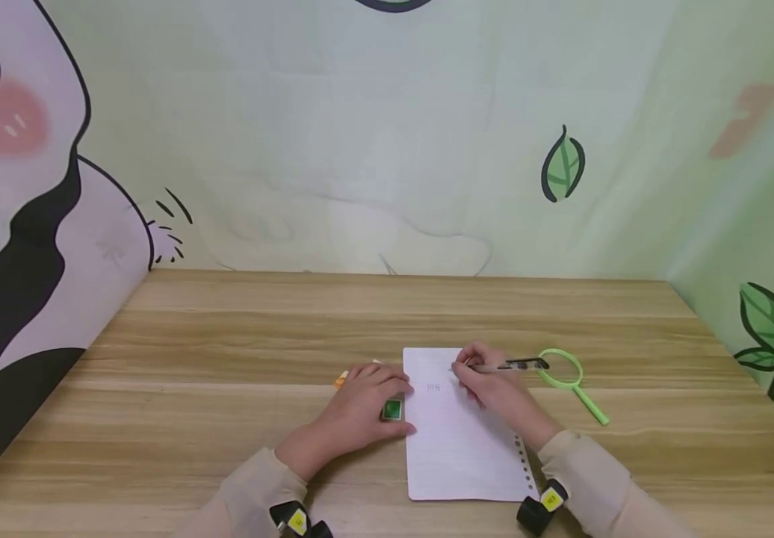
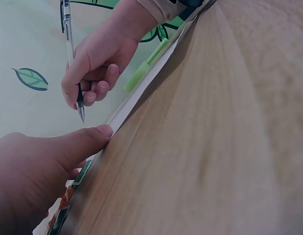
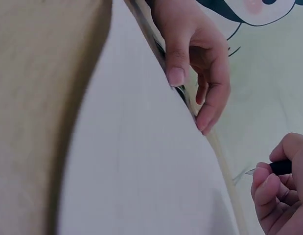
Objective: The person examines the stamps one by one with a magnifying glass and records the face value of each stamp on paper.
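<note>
A sheet of white paper [image 1: 461, 456] with punched holes along its right edge lies on the table. My right hand [image 1: 497, 388] pinches a clear pen with dark parts [image 1: 521, 365] over the sheet's upper part. In the left wrist view the pen's tip [image 2: 81, 113] appears a little above the paper. Small handwritten marks [image 1: 433, 388], perhaps digits, stand on the sheet. My left hand [image 1: 356, 411] rests at the sheet's left edge, thumb and fingertips touching it, fingers relaxed. A small green picture piece [image 1: 392, 409] shows between thumb and fingers, partly hidden.
A light green magnifying glass [image 1: 590, 405] lies right of the paper, its ring partly behind the pen's end. Something orange [image 1: 341, 379] peeks out beyond my left hand, mostly hidden. The wooden table [image 1: 225, 329] ends at a painted wall [image 1: 360, 149].
</note>
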Demonstrator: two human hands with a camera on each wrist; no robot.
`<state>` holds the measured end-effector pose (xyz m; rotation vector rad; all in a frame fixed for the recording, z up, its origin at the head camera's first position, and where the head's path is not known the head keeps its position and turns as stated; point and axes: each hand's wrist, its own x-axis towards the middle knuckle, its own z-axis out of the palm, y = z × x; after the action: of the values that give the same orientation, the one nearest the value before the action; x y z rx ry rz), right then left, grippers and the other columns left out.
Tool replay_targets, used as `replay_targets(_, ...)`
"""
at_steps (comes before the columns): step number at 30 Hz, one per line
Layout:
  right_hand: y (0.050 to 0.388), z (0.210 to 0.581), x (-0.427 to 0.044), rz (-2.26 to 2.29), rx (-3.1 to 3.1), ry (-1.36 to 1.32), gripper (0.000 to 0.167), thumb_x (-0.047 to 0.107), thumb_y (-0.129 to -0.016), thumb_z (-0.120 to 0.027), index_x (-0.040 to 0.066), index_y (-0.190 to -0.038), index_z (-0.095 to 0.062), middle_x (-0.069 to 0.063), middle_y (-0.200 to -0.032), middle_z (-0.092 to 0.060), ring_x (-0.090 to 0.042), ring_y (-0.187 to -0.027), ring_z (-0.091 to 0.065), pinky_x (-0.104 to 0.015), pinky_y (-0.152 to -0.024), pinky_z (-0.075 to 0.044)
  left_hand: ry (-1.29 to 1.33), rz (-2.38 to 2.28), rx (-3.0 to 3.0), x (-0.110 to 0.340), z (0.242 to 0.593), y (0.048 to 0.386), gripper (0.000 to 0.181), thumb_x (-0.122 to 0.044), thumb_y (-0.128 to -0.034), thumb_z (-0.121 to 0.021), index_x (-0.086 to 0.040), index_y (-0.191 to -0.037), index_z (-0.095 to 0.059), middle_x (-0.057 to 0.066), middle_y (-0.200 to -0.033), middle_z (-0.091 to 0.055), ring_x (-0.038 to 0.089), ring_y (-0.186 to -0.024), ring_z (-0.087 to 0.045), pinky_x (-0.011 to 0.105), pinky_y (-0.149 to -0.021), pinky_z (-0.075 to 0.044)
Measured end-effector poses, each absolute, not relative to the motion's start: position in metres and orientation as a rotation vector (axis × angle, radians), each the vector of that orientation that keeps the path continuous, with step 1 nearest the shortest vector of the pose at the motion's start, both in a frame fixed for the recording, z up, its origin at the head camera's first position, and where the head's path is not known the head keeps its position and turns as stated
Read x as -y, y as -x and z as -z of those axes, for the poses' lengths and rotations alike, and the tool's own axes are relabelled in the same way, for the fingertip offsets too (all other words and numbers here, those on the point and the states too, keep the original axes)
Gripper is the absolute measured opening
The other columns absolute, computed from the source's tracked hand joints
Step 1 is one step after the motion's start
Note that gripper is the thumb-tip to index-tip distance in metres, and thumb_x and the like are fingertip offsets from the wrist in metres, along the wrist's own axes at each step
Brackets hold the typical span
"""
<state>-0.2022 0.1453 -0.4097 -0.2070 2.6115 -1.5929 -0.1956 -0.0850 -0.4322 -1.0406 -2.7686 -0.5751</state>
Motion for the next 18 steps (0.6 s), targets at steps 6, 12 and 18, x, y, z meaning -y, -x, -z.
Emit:
replay_targets(6,0.200,0.400,-0.156,1.524,-2.633,0.233,0.017,0.019,-0.092,-0.060,0.005,-0.101,-0.055,-0.013,-0.075,-0.056,-0.013,-0.053,-0.047,-0.023,-0.041,-0.040,1.028,0.567,2.780,0.085,0.431,0.195,0.049,-0.048,-0.0785,-0.074,-0.014,-0.113,-0.067,-0.001,-0.124,-0.061,0.023,-0.122,-0.051,0.046,-0.106,-0.037)
replay_targets(12,0.199,0.393,-0.164,1.453,-2.654,0.270,0.021,0.024,-0.093,-0.061,0.007,-0.104,-0.056,-0.015,-0.078,-0.058,-0.018,-0.056,-0.051,-0.023,-0.039,-0.037,1.031,0.558,2.781,0.086,0.433,0.196,0.048,-0.048,-0.0788,-0.074,-0.015,-0.113,-0.067,-0.001,-0.124,-0.061,0.022,-0.122,-0.051,0.046,-0.106,-0.037)
replay_targets(18,0.201,0.389,-0.170,1.374,-2.661,0.206,0.024,0.027,-0.092,-0.063,0.010,-0.108,-0.056,-0.011,-0.087,-0.063,-0.018,-0.058,-0.058,-0.023,-0.040,-0.037,1.031,0.554,2.776,0.086,0.434,0.197,0.048,-0.049,-0.0787,-0.073,-0.016,-0.113,-0.067,-0.002,-0.124,-0.061,0.022,-0.123,-0.051,0.045,-0.106,-0.037)
